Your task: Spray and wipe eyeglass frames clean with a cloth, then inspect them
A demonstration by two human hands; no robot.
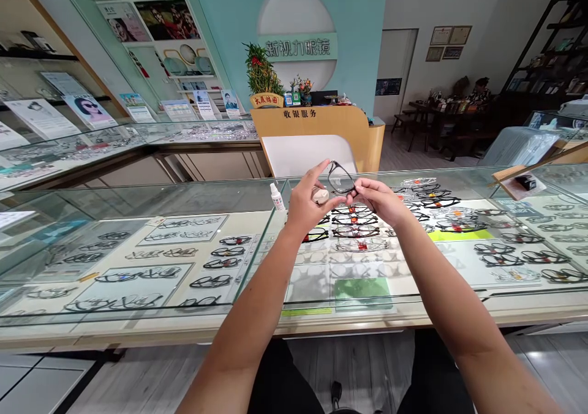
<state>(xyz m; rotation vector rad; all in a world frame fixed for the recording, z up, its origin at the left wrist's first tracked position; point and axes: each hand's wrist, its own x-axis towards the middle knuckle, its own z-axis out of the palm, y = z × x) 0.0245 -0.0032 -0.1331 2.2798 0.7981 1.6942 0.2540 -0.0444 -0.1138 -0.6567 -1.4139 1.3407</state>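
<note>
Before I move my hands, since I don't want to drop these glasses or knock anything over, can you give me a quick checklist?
1. Both hands on the frame: ok. The left hand and right hand both hold the black-framed glasses.
2. Glasses lifted: ok. They are held up above the glass counter.
3. White bottle upright: ok. It stands to the left of the left hand, not touching it.
4. Left hand free of other things: cannot tell. A small pale object shows by its palm; whether it is gripped is unclear.
5. Lenses clean: cannot tell. They are too small in view.
</note>
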